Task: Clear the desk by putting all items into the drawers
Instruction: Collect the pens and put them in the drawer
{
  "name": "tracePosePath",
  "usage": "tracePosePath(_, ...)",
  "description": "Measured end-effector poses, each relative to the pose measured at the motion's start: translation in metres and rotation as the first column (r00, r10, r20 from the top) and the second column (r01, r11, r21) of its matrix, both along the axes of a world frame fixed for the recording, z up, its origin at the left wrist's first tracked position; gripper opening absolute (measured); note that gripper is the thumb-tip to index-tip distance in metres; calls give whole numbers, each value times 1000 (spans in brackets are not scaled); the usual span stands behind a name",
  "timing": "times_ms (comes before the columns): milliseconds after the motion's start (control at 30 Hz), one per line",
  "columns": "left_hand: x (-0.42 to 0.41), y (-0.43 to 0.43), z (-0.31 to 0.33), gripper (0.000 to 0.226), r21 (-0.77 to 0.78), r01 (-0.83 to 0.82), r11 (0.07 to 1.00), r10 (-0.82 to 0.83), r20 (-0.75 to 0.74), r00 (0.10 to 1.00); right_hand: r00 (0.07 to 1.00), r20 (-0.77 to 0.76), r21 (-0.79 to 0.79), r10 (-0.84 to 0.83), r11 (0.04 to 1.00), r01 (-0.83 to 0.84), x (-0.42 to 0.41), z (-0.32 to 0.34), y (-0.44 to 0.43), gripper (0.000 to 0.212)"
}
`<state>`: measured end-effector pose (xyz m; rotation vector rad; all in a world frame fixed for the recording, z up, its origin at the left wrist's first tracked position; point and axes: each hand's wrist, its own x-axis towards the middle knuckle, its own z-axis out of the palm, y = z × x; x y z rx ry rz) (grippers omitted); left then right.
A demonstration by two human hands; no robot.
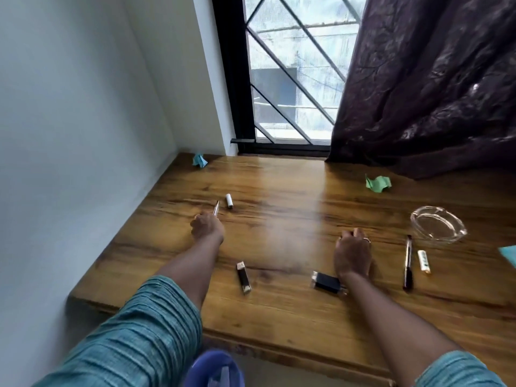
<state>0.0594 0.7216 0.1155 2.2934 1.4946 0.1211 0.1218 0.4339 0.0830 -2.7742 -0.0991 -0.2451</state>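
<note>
My left hand (pixel 207 227) is closed around a clear pen (pixel 215 208) whose tip sticks out past my fingers, just short of a small white cylinder (pixel 229 201) on the wooden desk (pixel 279 317). Palm down, my right hand (pixel 352 254) rests on the desk with its fingers curled over something small and dark that I cannot make out. A black rectangular case (pixel 326 281) lies by my right wrist. A slim dark tube (pixel 243 277) lies between my arms. To the right lie a dark pen (pixel 408 262) and a small white lighter (pixel 423 261).
A glass ashtray (pixel 437 224) sits at the right. Crumpled green paper (pixel 377 183) and crumpled teal paper (pixel 199 160) lie near the back edge. A white wall borders the left, a barred window and a dark curtain (pixel 424 85) the back. A blue object (pixel 215 370) is below the desk front.
</note>
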Motion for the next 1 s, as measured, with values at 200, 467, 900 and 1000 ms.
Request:
tracePosePath(200,18,16,-9,41,-24,-52,998,52,-9,999,1000,11,25,-6,1000,5,17,0,18,18)
tracePosePath(467,31,-1,10,33,32,-1,999,-6,190,982,994,41,-64,-102,992,105,12,18,-2,19)
tracePosePath(900,45,-153,17,28,-101,436,894,-344,468,814,894,-212,41,-394,911,410,-6,19,-39,34)
tracePosePath(1000,45,-168,17,26,-121,470,875,-364,475,801,879,-198,103,-434,883,459,-7,21,-39,34)
